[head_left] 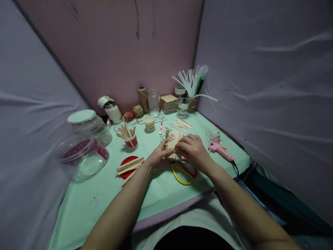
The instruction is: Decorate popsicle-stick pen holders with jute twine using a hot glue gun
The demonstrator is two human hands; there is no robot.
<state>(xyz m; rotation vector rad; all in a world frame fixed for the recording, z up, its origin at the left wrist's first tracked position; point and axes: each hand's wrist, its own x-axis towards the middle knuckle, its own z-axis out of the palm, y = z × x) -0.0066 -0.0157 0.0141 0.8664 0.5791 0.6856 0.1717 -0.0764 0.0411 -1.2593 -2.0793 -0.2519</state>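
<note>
Between my two hands is a small craft piece made of wooden popsicle sticks [176, 136], with small pale bits on its face. My left hand [158, 155] grips its left side, the thumb across the front. The fingers of my right hand [193, 150] are closed together at its right edge; whether they pinch some small part is hidden. Just below the piece lie scissors with yellow and red handles [182, 181], partly covered by my hands. A pink glue gun [221, 151] rests to the right of my right hand.
Loose sticks lie on a red lid [126, 177], near a paper cup of sticks [131, 141]. Clear plastic jars [91, 166] stand at left. Behind are a cutter [161, 127], a small cup [149, 123], twine [138, 110], a water cup [183, 108] and white glue sticks [191, 81].
</note>
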